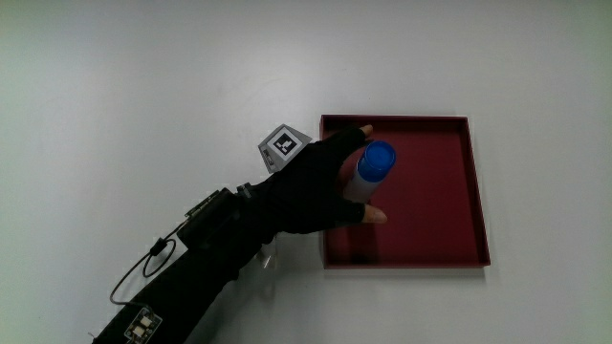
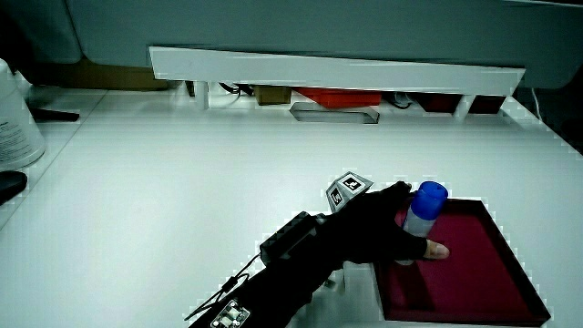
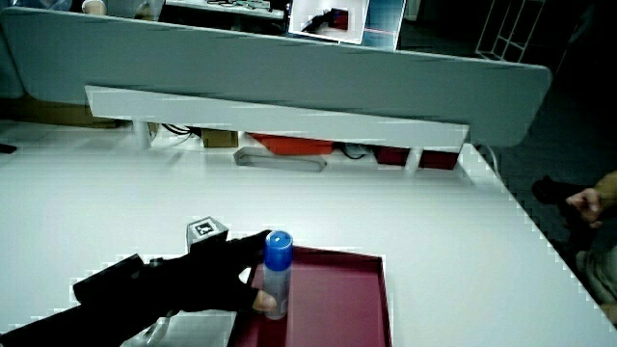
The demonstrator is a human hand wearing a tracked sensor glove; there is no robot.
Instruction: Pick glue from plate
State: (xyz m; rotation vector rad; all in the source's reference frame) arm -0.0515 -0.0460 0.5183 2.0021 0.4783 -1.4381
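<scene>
A glue stick (image 1: 371, 169) with a blue cap and pale body stands upright in a dark red square plate (image 1: 430, 205). The gloved hand (image 1: 311, 188) reaches over the plate's edge and its fingers wrap around the stick's body. In both side views the glue stick (image 2: 422, 217) (image 3: 277, 273) shows its blue cap above the hand (image 2: 378, 235) (image 3: 217, 280), its base close to the plate (image 2: 474, 273) (image 3: 337, 299) floor. Whether the base touches the plate is unclear. The patterned cube (image 1: 284, 146) sits on the hand's back.
A low white partition (image 2: 337, 68) runs along the table's edge farthest from the person. A white container (image 2: 16, 123) stands at the table's edge in a side view. A thin cable (image 1: 143, 272) trails from the forearm.
</scene>
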